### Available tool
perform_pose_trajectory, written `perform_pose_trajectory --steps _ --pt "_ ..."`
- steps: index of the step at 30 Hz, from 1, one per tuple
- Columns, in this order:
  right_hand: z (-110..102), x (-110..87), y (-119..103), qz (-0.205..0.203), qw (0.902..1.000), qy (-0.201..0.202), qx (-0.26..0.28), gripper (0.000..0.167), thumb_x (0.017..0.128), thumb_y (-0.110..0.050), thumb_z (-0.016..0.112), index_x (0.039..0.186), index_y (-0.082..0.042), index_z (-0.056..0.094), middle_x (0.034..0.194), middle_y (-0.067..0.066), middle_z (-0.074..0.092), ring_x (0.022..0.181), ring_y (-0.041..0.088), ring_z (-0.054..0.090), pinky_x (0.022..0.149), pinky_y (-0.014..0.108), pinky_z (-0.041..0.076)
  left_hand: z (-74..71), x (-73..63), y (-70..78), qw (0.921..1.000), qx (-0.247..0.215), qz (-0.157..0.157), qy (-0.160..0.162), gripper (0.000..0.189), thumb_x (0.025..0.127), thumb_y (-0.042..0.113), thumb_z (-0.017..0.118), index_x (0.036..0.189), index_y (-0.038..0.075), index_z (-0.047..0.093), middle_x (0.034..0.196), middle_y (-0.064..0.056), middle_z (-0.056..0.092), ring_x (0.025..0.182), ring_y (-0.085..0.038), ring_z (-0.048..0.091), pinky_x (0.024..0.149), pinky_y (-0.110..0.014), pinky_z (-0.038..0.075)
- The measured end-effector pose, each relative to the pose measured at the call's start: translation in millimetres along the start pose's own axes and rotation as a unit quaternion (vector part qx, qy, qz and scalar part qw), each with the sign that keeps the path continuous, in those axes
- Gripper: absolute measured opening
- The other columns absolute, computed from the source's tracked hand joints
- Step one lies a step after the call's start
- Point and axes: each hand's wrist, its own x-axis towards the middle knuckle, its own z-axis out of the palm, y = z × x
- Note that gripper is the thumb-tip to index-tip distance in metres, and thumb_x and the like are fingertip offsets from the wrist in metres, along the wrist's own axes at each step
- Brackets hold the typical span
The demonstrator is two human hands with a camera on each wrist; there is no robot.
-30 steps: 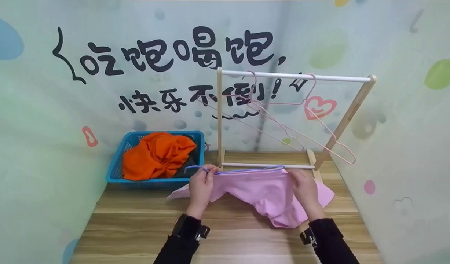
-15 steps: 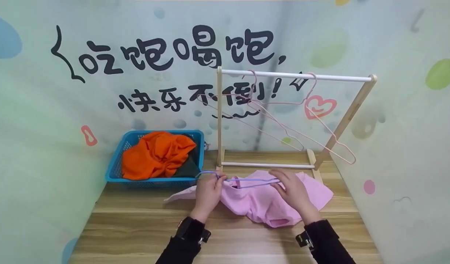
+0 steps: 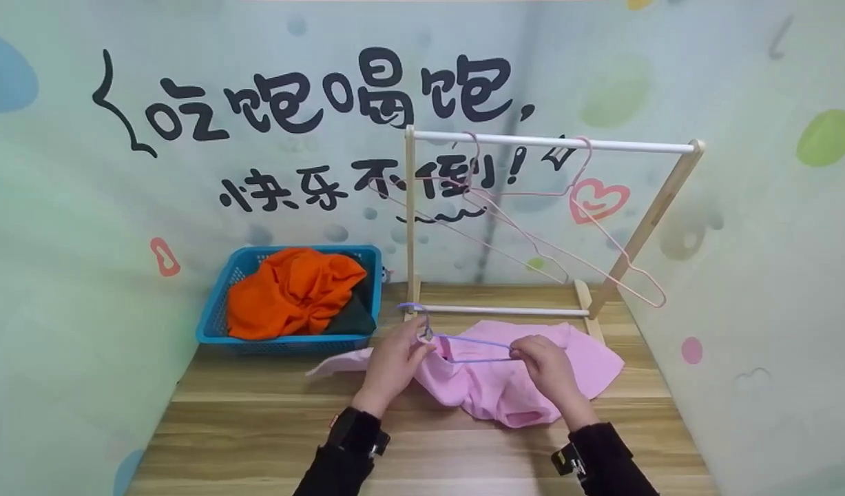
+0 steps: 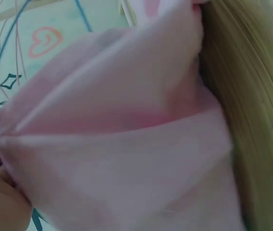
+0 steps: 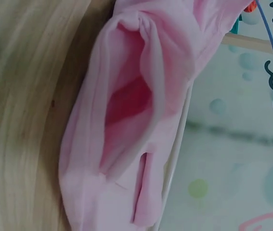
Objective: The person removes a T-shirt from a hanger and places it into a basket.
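A pink shirt (image 3: 491,379) lies crumpled on the table below both hands, an opening in it facing up in the right wrist view. My left hand (image 3: 393,358) pinches the shirt's fabric near the neck opening, beside the hook of a blue-purple clothes hanger (image 3: 481,340). That fabric hangs from the fingertips in the left wrist view, with blue hanger wire behind it. At the hanger's right end, my right hand (image 3: 547,365) grips the wire between thumb and fingers. The hanger's left end is hidden by the shirt and the left hand.
Behind the shirt stands a wood-and-white rack (image 3: 553,142) with two pink hangers (image 3: 515,194) on its top bar. A blue basket (image 3: 207,324) to the left holds orange cloth (image 3: 291,293) and dark green cloth (image 3: 353,318). Printed walls enclose the wooden table (image 3: 257,420).
The right hand has let go of the shirt's raised edge and now grips the hanger's right end. That part of the shirt has dropped. The hanger's hook has shifted right and turned upward.
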Motion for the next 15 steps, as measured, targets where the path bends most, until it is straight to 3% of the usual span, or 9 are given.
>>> perform_pose_trajectory --steps 4,7,11,15 --pt "-4 -6.0 5 0.006 0.9998 0.017 -0.001 0.017 0.078 0.005 0.075 0.090 -0.007 0.070 0.083 0.002 0.069 0.081 0.024 0.065 0.079 0.033 0.048 -0.7 -1.8 -10.5 0.9975 0.068 0.016 0.014 0.051 0.092 0.024 0.072 0.137 0.007 0.057 0.128 -0.012 0.065 0.122 -0.030 0.057 0.110 -0.052 0.034" --pt "-10 -7.7 7 0.009 0.9997 0.024 -0.005 0.019 0.076 0.006 0.075 0.088 -0.007 0.070 0.082 0.002 0.068 0.080 0.023 0.065 0.078 0.033 0.049 -1.0 -2.1 -16.4 0.9935 0.102 0.047 0.018 0.040 0.094 0.020 0.070 0.130 0.006 0.063 0.118 -0.012 0.069 0.110 -0.031 0.063 0.104 -0.049 0.041" --pt "-20 -7.2 8 0.010 0.9997 0.020 -0.008 0.019 0.077 0.007 0.075 0.089 -0.007 0.070 0.082 0.001 0.068 0.079 0.023 0.065 0.078 0.032 0.049 -1.8 -1.1 -17.9 0.9943 0.092 0.055 -0.004 0.028 0.096 0.019 0.066 0.123 0.012 0.068 0.111 -0.007 0.072 0.100 -0.028 0.067 0.094 -0.046 0.050" --pt "-30 -6.4 12 0.001 0.9998 0.009 -0.016 0.019 0.078 0.009 0.073 0.090 -0.006 0.071 0.084 0.003 0.069 0.081 0.024 0.067 0.079 0.032 0.049 -5.2 -1.7 -18.8 0.9975 0.057 0.034 -0.022 0.029 0.099 0.019 0.061 0.126 0.012 0.068 0.117 -0.007 0.071 0.105 -0.028 0.066 0.094 -0.046 0.051"
